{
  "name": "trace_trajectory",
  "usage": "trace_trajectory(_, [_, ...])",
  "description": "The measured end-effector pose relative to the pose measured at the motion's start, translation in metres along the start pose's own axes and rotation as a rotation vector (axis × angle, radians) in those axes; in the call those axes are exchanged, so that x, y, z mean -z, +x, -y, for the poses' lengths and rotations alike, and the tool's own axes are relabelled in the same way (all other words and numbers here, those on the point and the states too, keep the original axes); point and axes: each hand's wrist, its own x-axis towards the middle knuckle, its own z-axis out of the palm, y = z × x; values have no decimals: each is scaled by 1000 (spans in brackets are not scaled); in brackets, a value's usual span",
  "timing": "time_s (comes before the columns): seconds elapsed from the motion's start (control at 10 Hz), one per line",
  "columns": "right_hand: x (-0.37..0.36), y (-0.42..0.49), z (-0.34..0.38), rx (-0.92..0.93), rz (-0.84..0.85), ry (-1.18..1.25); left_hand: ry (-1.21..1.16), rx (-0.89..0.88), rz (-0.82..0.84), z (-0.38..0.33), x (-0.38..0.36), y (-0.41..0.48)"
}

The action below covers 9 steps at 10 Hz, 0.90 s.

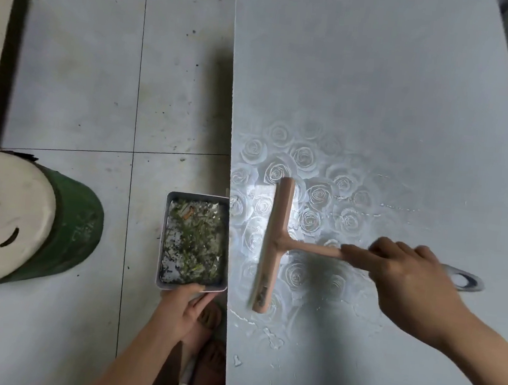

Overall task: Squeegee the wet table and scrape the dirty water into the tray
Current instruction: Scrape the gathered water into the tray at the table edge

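head | T-shaped pink squeegee [274,244] | glossy rose-patterned table [382,96] | rectangular tray [163,239]

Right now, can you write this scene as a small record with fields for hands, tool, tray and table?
left hand: grips the near rim of the tray
right hand: grips the handle of the squeegee
squeegee: blade on the table, close to the edge by the tray
tray: held at the table edge, holds dirty water and green scraps
table: wet, rose pattern, water streaks
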Motion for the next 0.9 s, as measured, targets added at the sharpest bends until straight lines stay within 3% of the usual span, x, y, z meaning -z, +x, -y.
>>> trace_trajectory(0.1, [-7,8,19,14,85,-20,24,-11,-2,-3,-5,-2])
trace_trajectory(0.2, [-17,29,43,57,130,-12,194,-9,-36,-3,-10,-9])
trace_trajectory(0.3, [-6,29,38,12,41,120,275,1,-45,-5,-9,-10])
trace_trajectory(0.4, [-2,-5,-7,-127,35,202,114,11,-49,-14,-11,-7])
trace_trajectory(0.6, [-18,-92,-87,-369,76,143,284,-5,-5,-13,-10,-11])
trace_trajectory(0.8, [-50,-72,-59,-320,109,201,271,2,3,-22,-18,5])
trace_trajectory(0.9, [-56,-32,-27,-158,159,282,252,13,23,-24,-23,3])
